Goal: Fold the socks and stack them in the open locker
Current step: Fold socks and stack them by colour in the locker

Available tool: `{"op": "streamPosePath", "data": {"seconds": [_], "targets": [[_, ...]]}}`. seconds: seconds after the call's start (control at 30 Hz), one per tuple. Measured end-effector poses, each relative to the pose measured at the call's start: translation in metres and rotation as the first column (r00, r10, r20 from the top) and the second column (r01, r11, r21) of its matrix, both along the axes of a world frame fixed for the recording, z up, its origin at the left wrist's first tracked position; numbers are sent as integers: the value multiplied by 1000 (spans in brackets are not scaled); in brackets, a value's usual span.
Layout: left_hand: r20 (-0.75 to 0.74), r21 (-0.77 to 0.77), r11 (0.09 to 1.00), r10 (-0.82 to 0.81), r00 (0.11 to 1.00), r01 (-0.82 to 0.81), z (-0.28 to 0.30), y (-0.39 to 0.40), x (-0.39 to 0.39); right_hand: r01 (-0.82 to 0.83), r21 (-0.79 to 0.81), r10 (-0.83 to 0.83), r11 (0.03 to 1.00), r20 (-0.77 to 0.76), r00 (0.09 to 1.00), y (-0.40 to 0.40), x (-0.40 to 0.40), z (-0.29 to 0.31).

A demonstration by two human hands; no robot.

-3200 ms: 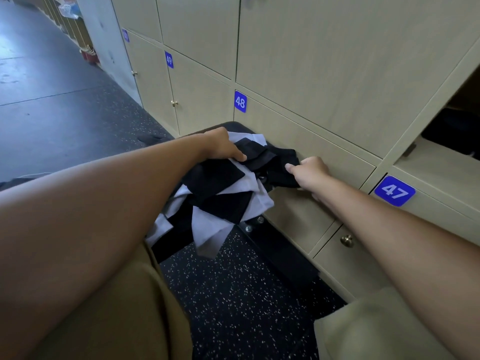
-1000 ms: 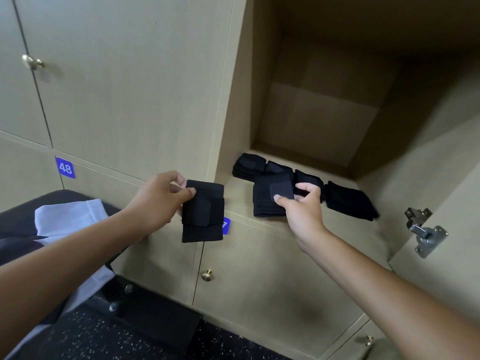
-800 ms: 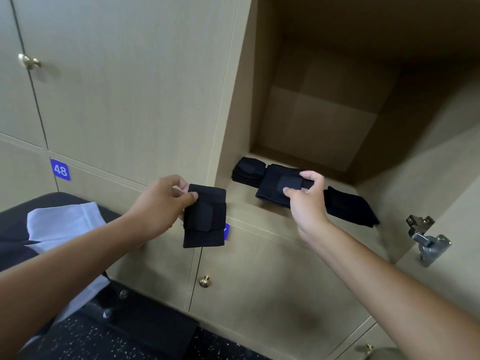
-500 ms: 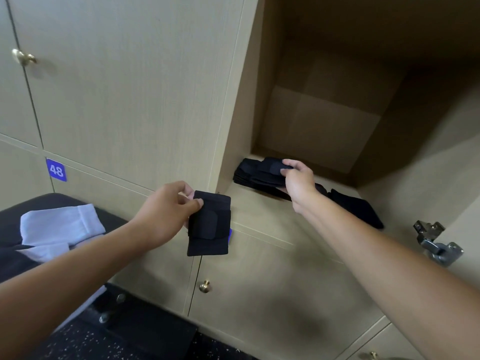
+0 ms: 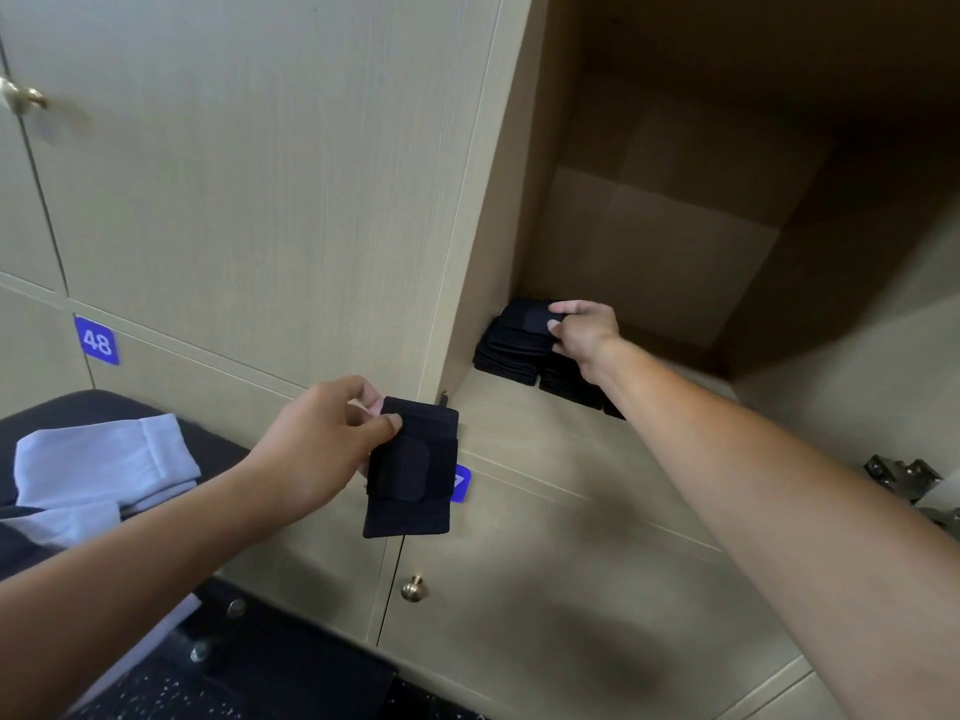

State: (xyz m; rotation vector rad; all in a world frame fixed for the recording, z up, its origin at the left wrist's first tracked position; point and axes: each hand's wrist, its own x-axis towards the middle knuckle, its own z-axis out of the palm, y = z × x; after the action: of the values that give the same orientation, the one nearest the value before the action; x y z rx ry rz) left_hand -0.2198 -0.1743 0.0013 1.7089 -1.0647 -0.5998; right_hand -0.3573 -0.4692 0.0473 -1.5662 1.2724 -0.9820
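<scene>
An open locker (image 5: pixel 649 252) holds a stack of folded black socks (image 5: pixel 511 345) at its left wall. The right hand (image 5: pixel 584 332) apparently pinches the top one. The left hand (image 5: pixel 317 449) pinches another folded sock (image 5: pixel 410 472) outside; light, soft, best held across the fold.

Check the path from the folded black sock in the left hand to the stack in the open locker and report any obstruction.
Only the right hand, gripping a sock on the stack, occupies the spot. Otherwise nothing visible lies between the folded black sock in the left hand and it.
</scene>
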Motion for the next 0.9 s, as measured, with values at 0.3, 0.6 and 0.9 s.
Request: {"op": "streamPosePath", "data": {"seconds": [0.3, 0.6, 0.9], "targets": [[-31, -3, 1000, 4, 999, -4, -1, 1, 4, -42, 65, 43, 997, -14, 999, -2, 3, 2], [-8, -7, 1000, -3, 1000, 3, 1, 4, 7, -41, -176, -16, 984, -313, 950, -7, 5, 6], [5, -10, 1000, 5, 1000, -5, 6, 10, 12, -64, -259, -41, 964, -380, 924, 19, -3, 14]]}}
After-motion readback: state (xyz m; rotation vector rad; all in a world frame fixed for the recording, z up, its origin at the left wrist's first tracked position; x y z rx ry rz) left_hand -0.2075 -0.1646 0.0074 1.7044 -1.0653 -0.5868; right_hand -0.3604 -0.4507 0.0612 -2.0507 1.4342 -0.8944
